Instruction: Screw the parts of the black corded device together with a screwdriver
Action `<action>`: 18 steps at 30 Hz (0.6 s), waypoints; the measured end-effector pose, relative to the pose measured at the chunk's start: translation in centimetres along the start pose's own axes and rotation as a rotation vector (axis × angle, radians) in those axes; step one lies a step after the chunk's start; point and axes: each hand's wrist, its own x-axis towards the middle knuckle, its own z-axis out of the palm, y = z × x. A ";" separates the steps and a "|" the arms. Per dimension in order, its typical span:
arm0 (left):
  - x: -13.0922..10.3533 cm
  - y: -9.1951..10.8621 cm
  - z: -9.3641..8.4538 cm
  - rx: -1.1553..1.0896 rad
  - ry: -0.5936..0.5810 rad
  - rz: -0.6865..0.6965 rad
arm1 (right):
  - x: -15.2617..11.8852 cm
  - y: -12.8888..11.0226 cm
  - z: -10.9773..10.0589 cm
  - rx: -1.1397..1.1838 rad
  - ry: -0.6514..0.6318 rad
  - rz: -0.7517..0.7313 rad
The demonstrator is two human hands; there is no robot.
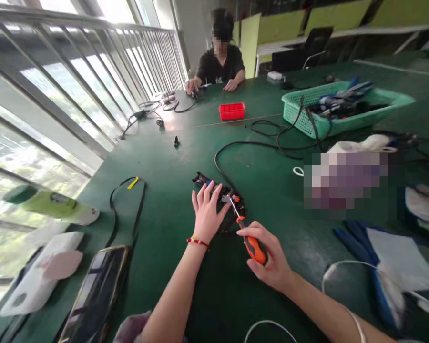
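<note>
Green tabletop (157, 162) bears a long black device (202, 178). Left hand (208, 216) lies spread atop it, seemingly steadying; right hand (273, 259) grips orange-black screwdriver (253, 245).

Open room is lying on the table (166, 205) between the strap (139, 214) and the left hand (207, 214). A bottle (55, 205) and phone (96, 290) are crowding the left edge, while a basket (364, 126) and cable (245, 142) are obstructing the right side.

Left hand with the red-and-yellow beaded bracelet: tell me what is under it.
A black, elongated device with blue and orange parts lies under the left hand; portions show on either side. Its middle is covered, so that cannot be seen.
</note>
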 end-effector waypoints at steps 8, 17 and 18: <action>-0.5 1.6 -0.2 0.116 0.098 -0.062 | -0.2 -0.1 0.1 0.062 -0.010 0.051; -0.5 1.9 -0.2 0.131 0.115 -0.107 | -0.6 0.1 0.1 0.097 0.045 0.074; -0.5 1.8 -0.2 0.129 0.115 -0.104 | -0.5 0.1 0.1 0.096 0.047 0.081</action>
